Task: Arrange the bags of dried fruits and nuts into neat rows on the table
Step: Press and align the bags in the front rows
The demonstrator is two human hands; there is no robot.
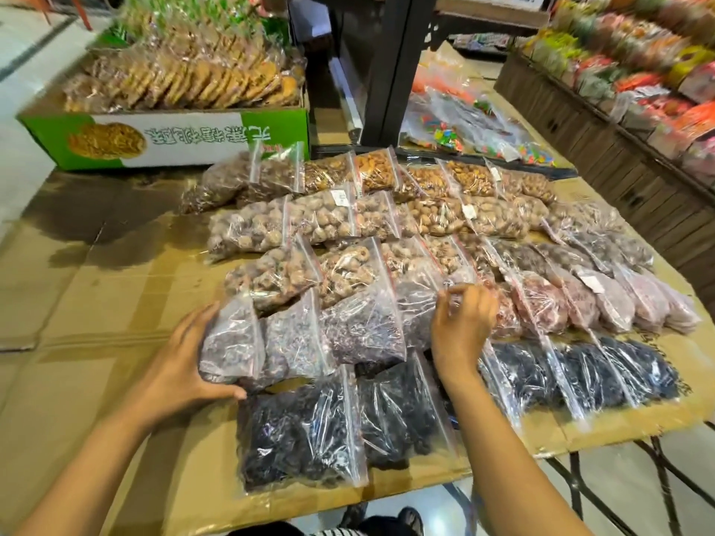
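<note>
Clear zip bags of dried fruits and nuts lie in several overlapping rows on a cardboard-covered table (96, 303). The far rows hold brown nuts (390, 176) and tan round fruits (321, 218). The nearest row holds black dried fruit (301, 435). My left hand (182, 365) grips the left end bag of purplish-grey dried fruit (232, 342), with the thumb under its lower edge. My right hand (460, 323) pinches the top of a bag in the same row, beside the pink-red bags (541, 303).
A green and white carton (185, 137) filled with bagged biscuits stands at the back left. A dark post (387, 67) rises behind the rows, with bags of coloured sweets (456, 129) beside it. Shelves of packaged snacks (638, 71) line the right. Table legs (580, 477) show below the right edge.
</note>
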